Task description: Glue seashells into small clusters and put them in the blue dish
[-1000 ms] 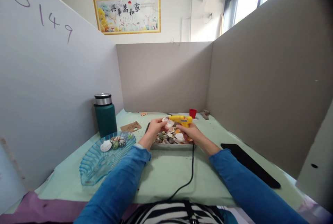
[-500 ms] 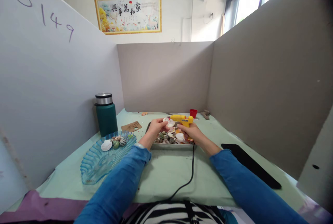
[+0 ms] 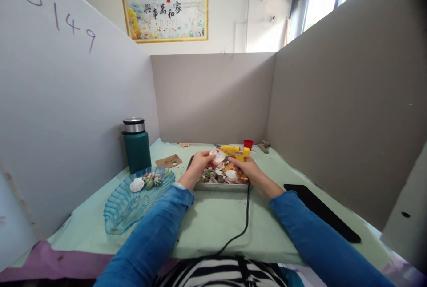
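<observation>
Between its fingers and thumb, my left hand (image 3: 202, 164) pinches a white seashell (image 3: 218, 155) with a small red mark on it. My right hand (image 3: 248, 169) is wrapped round the handle of a yellow hot glue gun (image 3: 240, 153), whose nozzle end points left, just beside the shell. A black cord (image 3: 247, 216) runs from the gun down to the table's front edge. Below both hands lies a metal tray (image 3: 220, 187) filled with assorted shells (image 3: 230, 175).
To the left, a blue glass shell-shaped dish (image 3: 122, 216) holds several shells, with a green thermos (image 3: 136, 151) behind it. A brown card (image 3: 169, 161), red cup (image 3: 248, 145) and driftwood piece (image 3: 263, 146) lie farther back. A black flat pad (image 3: 322, 213) is on the right.
The glue gun's nozzle has drawn slightly right, away from the shell. The red mark on the shell now shows more fully, its face turned more toward me.
</observation>
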Demonstrator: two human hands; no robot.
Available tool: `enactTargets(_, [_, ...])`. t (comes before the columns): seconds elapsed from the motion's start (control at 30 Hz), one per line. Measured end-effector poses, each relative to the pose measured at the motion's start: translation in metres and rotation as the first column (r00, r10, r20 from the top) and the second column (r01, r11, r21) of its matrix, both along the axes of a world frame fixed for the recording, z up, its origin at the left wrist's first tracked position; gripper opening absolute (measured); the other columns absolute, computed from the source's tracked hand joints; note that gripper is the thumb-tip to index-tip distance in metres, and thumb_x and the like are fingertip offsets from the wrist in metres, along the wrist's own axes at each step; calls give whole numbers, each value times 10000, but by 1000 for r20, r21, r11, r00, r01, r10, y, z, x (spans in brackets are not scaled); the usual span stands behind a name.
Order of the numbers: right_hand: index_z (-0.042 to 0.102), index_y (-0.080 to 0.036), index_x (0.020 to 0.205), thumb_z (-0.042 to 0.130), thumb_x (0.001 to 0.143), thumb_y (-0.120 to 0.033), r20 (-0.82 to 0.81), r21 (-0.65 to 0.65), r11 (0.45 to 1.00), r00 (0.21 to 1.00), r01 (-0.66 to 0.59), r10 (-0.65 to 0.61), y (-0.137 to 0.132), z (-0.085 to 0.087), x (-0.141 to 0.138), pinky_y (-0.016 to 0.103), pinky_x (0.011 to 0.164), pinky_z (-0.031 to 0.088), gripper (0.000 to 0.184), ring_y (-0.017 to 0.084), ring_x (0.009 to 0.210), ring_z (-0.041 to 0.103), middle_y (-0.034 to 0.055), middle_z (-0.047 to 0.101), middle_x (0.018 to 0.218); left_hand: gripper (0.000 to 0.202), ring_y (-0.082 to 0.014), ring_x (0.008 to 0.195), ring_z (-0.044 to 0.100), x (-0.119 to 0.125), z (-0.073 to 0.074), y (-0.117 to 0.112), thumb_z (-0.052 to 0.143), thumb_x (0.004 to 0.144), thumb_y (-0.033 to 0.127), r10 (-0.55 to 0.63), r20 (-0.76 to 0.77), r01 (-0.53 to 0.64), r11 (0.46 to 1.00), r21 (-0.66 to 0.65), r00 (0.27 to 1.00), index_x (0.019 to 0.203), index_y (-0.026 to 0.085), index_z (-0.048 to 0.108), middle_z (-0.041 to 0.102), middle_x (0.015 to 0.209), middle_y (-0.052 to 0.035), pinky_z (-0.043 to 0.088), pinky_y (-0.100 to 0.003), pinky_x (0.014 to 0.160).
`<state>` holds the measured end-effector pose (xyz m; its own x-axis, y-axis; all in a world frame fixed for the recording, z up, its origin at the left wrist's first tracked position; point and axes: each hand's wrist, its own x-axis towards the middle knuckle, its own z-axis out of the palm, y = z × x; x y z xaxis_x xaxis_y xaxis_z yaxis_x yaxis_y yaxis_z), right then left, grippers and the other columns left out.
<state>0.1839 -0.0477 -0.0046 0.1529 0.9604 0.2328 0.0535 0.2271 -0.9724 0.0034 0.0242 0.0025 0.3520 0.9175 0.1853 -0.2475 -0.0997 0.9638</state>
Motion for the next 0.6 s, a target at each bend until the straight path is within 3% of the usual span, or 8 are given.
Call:
enactTargets(0.27, [505,-192,555,807,653,-477,14,-22,1000,1000,7,-6,-1,0,1,207,328,258,426,56,348,334,-60,417,392,230,-111,451,584,-1,1,-1,806,677,227,-14,28,14,1000,-9,1000,813,73,703,628,511,-27,515,-224,534])
enactTargets(0.6, [566,-199,668,828,643,-463,-63,26,1000,998,-2,4,-1,-1,0,207,303,223,373,65,344,334,-61,429,402,162,-114,437,577,-1,3,-3,761,699,180,2,36,-1,1000,-21,999,800,72,695,622,490,-29,511,-227,525])
